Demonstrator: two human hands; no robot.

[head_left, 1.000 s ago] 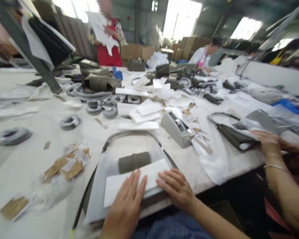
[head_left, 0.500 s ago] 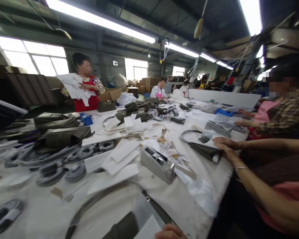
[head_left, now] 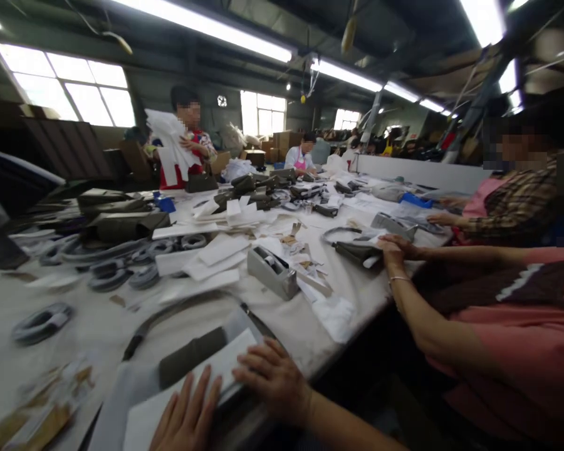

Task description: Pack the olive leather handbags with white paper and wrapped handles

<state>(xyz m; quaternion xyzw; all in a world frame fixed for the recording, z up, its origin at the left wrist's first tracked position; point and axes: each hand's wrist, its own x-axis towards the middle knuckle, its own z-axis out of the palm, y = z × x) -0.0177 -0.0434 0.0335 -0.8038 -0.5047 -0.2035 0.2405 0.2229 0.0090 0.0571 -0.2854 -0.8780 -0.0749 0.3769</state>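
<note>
At the table's near edge lies an olive-green handbag [head_left: 192, 358], its dark strap [head_left: 183, 307] looped out behind it. A white card [head_left: 143, 413] rests on the bag, with a thin translucent sheet [head_left: 115, 398] showing at its left side. My left hand [head_left: 188, 413] lies on the card, fingers stretched out and slightly spread. My right hand [head_left: 277, 382] is on the card's right end, fingers extended over it. Both hands touch the card, and neither is closed round anything. The underside of the bag is hidden.
A grey tape dispenser [head_left: 270, 272] stands beyond the bag, near white cards [head_left: 223, 250] and coiled wrapped straps [head_left: 42, 322]. Brown paper scraps [head_left: 42, 407] lie at left. On the right, a co-worker's hands [head_left: 395, 250] rest on another bag [head_left: 357, 254]. More people stand across the table.
Both my hands now lie on the white card; before, only part of one hand showed at the bottom edge. The view has tilted down, and the person in red has shifted right in it.
</note>
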